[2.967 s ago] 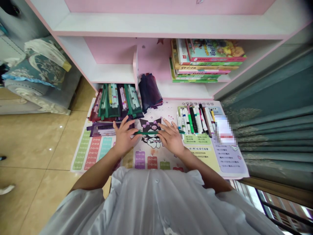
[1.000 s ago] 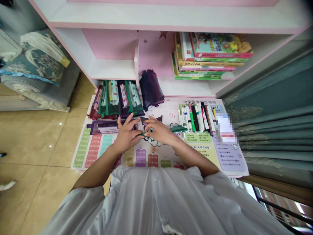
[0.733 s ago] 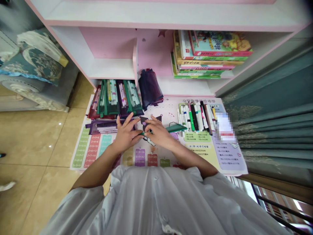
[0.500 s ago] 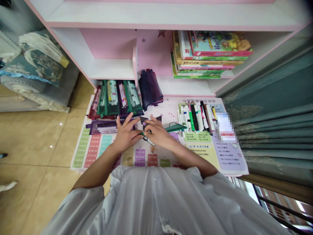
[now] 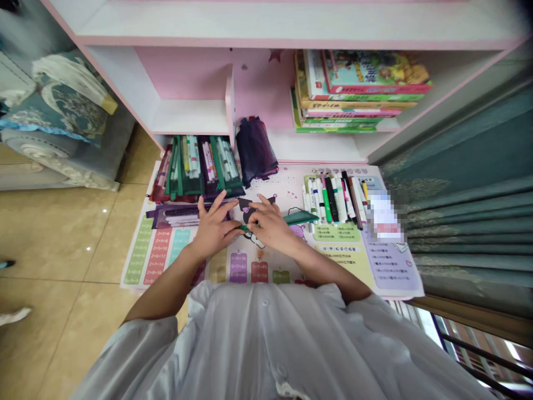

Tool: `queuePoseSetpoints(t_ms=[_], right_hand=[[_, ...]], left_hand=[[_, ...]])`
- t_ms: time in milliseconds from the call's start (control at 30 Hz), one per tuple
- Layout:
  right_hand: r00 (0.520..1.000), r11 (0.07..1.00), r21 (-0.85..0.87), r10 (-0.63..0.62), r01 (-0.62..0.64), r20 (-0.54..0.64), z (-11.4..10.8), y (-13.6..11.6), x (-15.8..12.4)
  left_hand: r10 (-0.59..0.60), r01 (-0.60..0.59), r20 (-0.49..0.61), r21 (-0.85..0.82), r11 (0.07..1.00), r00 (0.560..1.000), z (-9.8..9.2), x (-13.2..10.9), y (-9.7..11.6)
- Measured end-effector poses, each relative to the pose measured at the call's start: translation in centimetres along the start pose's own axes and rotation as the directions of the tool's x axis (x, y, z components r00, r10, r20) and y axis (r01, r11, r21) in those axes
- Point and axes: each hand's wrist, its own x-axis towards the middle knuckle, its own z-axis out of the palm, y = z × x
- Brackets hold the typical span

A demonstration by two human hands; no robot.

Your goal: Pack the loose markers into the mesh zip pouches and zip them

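A green mesh pouch (image 5: 300,218) lies across the middle of the desk mat, partly covered by my hands. My left hand (image 5: 216,223) pinches its left end between thumb and forefinger, the other fingers spread upward. Close beside it, my right hand (image 5: 268,225) pinches the same end, its fingers bent; the pouch runs out from behind it to the right. A purple mesh pouch (image 5: 181,216) with pens inside lies just left of my left hand. Beyond it are several filled mesh pouches (image 5: 195,166) in green, red and purple.
Loose marker pens (image 5: 335,197) lie in a row at the right, next to a blurred phone-like object (image 5: 385,215). Dark folded mesh pouches (image 5: 256,150) lean by the shelf divider (image 5: 230,105). A stack of books (image 5: 358,94) sits on the shelf.
My right hand has shifted very slightly to the right at the pouch's end. My left hand stays almost still, and the other things have not moved.
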Motion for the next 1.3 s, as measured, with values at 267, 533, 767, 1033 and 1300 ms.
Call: queuePoseSetpoints(t_ms=[267,533,767,1033,1300], right_hand=[[0.999,1.000,-0.006,0.021,-0.020,0.032,-0.5,-0.2,-0.1],[1.000,1.000,-0.016,0.002,-0.002,0.003,-0.2,0.6,-0.1],[1.000,1.000,-0.006,0.011,-0.011,0.015,-0.3,0.6,-0.1],[1.000,1.000,0.000,0.024,-0.024,0.000,-0.7,0.8,-0.3],[1.000,1.000,0.010,0.023,-0.023,-0.018,-0.6,0.9,-0.2]], left_hand=[[0.018,-0.018,-0.019,0.018,1.000,1.000,-0.1,0.1,0.1],[0.003,-0.002,-0.017,0.025,1.000,1.000,0.0,0.1,0.0],[0.019,-0.018,-0.034,0.027,0.999,0.999,-0.1,0.1,0.1],[-0.011,0.011,0.000,0.021,1.000,1.000,-0.5,0.2,-0.1],[-0.008,0.008,0.008,0.028,1.000,1.000,-0.6,0.1,-0.4]])
